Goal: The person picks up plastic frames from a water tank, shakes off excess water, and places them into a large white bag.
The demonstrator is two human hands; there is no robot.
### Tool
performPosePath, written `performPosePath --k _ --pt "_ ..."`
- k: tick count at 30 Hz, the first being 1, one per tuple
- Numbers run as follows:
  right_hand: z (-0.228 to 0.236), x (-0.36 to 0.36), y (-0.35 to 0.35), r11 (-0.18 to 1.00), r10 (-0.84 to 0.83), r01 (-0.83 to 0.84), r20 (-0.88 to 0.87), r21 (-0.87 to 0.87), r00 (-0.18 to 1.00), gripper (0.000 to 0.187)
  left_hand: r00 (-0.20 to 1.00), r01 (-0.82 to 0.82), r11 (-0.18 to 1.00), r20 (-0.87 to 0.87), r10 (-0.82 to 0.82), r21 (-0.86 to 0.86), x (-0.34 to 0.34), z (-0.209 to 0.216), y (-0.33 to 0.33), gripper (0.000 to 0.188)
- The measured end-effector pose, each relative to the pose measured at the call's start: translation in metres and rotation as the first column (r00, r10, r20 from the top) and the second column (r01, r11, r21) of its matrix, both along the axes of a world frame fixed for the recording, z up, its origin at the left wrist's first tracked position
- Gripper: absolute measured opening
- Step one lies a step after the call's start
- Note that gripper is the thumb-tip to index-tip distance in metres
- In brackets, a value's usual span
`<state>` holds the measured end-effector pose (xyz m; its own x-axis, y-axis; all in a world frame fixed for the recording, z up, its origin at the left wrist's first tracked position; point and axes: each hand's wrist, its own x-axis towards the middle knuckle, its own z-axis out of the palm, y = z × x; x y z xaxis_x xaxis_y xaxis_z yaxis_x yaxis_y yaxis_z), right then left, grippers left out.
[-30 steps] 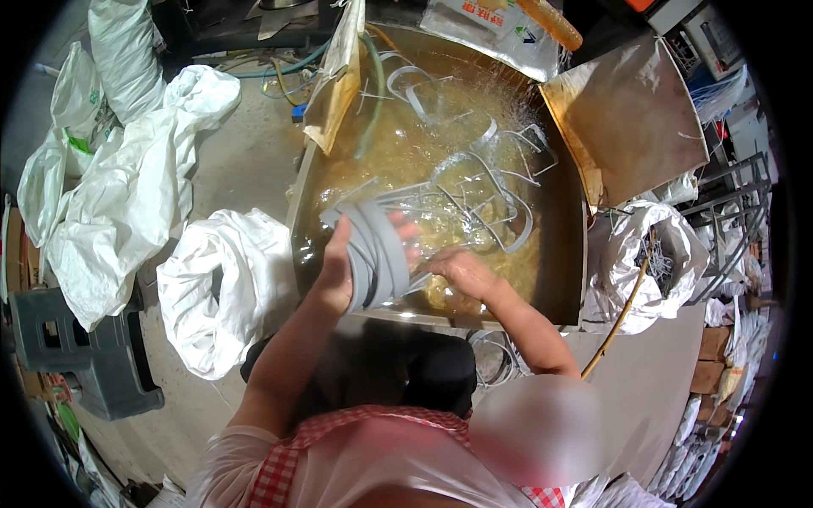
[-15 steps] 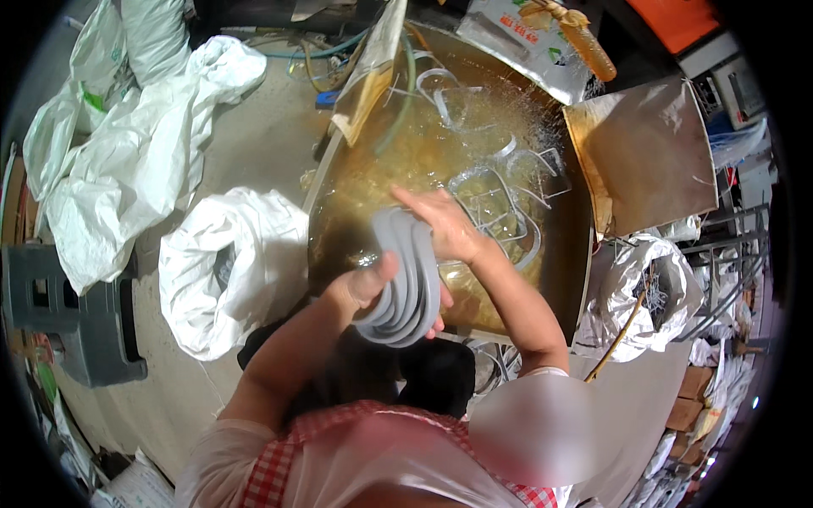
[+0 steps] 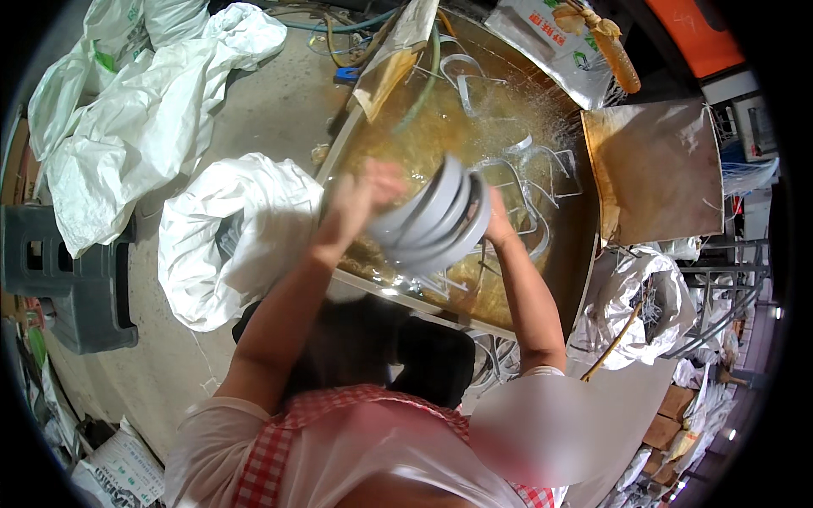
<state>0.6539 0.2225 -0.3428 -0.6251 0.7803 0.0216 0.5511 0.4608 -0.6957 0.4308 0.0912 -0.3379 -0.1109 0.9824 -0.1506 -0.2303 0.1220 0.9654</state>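
A nested stack of grey, oval plastic rings (image 3: pixel 440 224) is held over the near part of a tub of murky yellow-brown water (image 3: pixel 483 140). My right hand (image 3: pixel 498 218) grips the stack at its right side; part of the hand is hidden behind the rings. Smeared by motion, my left hand (image 3: pixel 360 199) is at the stack's left side, and whether it touches the rings cannot be made out. Several loose grey curved strips (image 3: pixel 529 190) lie in the water beyond my right hand, where it splashes.
Left of the tub stands an open white sack (image 3: pixel 233 245), with a dark plastic stool (image 3: pixel 80 292) farther left. A stained square panel (image 3: pixel 656 173) rises at the tub's right rim, above another white sack (image 3: pixel 631 309) with grey scraps. A green hose (image 3: pixel 421 93) dips into the water.
The ring stack has moved up and right and tilted, with my right hand now at its right side. My left hand has gone from the stack's lower left up toward its upper left.
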Motion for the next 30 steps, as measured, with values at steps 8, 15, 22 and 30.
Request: performPosePath --k 8,15,22,30 --pt "-0.015 -0.015 0.002 0.838 -0.502 0.374 -0.29 -0.398 0.815 0.025 0.769 -0.311 0.852 -0.415 0.486 0.422 0.043 -0.014 0.004 0.087" --pt "0.033 -0.011 -0.022 0.766 -0.276 0.102 -0.182 -0.635 0.944 0.041 0.887 -0.304 0.933 0.301 0.351 -0.192 0.024 -0.036 0.009 0.03" --pt "0.026 0.026 -0.018 0.544 -0.286 -0.274 -0.482 -0.793 0.828 0.097 0.818 -0.211 0.952 0.493 0.296 -0.221 0.021 -0.02 0.002 0.05" --pt "-0.011 0.01 -0.067 0.332 -0.332 -0.693 -0.767 -0.639 0.549 0.077 0.753 -0.406 0.895 0.487 0.443 -0.186 0.026 -0.033 0.014 0.051"
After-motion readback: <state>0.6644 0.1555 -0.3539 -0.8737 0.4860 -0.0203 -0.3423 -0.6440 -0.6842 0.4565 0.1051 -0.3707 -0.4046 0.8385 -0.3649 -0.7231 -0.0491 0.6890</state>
